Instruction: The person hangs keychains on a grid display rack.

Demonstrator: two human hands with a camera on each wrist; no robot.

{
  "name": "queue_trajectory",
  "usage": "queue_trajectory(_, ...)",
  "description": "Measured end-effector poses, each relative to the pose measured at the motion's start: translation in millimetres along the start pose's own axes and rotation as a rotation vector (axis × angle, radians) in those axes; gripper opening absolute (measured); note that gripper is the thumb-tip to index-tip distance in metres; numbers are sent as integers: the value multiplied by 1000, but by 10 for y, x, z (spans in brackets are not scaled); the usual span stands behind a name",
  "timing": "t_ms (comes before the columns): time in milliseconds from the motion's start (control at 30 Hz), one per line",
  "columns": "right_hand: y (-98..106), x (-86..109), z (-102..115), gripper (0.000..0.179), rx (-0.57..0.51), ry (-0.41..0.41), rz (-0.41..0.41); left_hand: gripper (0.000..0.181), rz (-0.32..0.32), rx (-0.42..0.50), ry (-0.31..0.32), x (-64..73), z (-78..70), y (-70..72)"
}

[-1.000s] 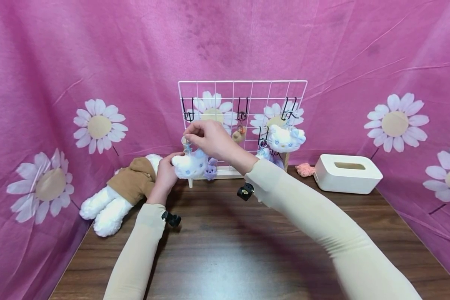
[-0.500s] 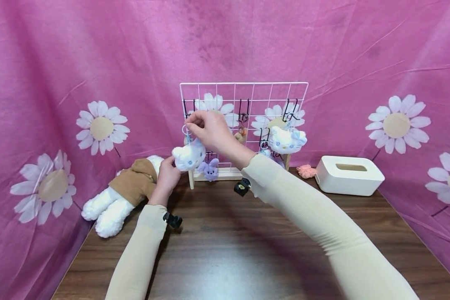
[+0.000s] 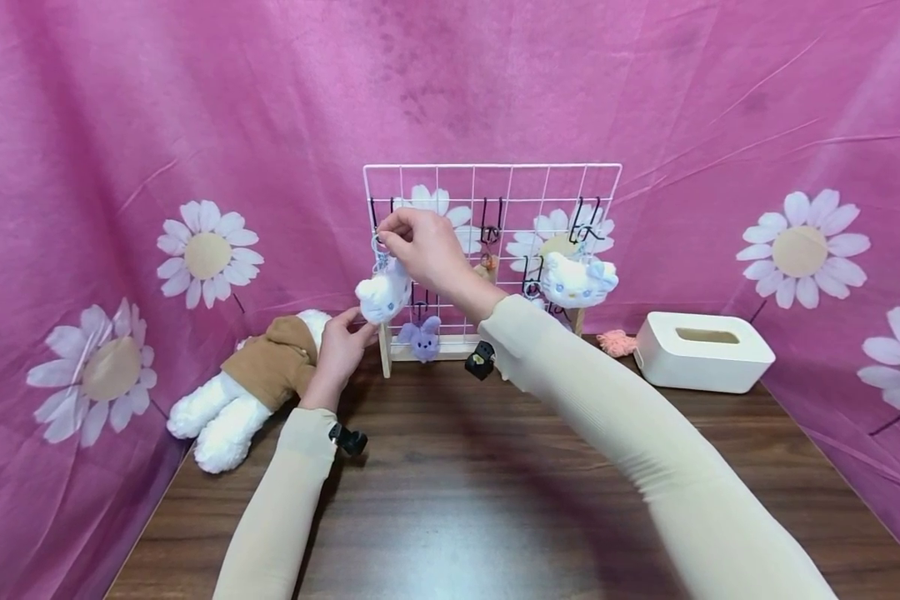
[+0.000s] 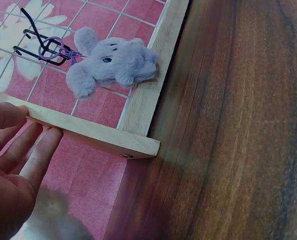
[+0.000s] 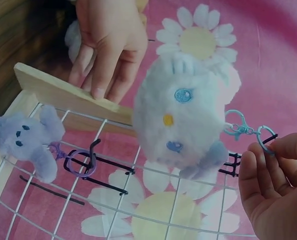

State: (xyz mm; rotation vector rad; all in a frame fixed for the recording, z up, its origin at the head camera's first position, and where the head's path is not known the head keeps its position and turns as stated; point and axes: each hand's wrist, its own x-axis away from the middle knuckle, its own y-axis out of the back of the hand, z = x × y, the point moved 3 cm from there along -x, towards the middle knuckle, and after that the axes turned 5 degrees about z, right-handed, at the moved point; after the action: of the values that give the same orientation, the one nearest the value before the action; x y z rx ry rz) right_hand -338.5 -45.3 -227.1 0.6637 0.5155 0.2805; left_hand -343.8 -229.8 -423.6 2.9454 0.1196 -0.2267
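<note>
My right hand [image 3: 431, 246] pinches the light-blue key ring [image 5: 265, 140] of a white plush cat-head keychain [image 5: 181, 110] between thumb and fingers. The tip of a black hook [image 5: 271, 138] shows at that ring; whether it passes through is hard to tell. In the head view the plush hangs turned sideways at the left end of a white wire grid rack [image 3: 492, 166]. My left hand [image 4: 18, 160] grips the rack's wooden side post [image 4: 88, 128], thumb on one face and fingers on the other. A purple plush bunny keychain [image 4: 113, 62] hangs from a lower hook nearby.
On the rack's right side hangs another white cat plush [image 3: 579, 280]. A small brown plush [image 3: 486, 267] hangs mid-rack, partly covered. A white plush toy in a brown top [image 3: 270, 367] lies left. A white tissue box [image 3: 703, 354] and pink yarn-like bundle [image 3: 615, 342] stand right.
My right hand has risen, lifting the cat plush up to the upper-left hook, and the plush has swung round to face right. The left hand stays by the left post.
</note>
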Motion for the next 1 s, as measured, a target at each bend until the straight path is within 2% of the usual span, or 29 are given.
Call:
queue_trajectory(367,-32,-67,-92,19,14,-1,-24,34,-2,21,-7,-1,-21,-7)
queue_trajectory(633,-60,-124,-125,17,12,-37,-51,33,-16,-7,-15,2,-21,14)
queue_trajectory(1000,-102,-186,-196,16,27,-79,-104,35,-6,15,-19,22,-25,-10)
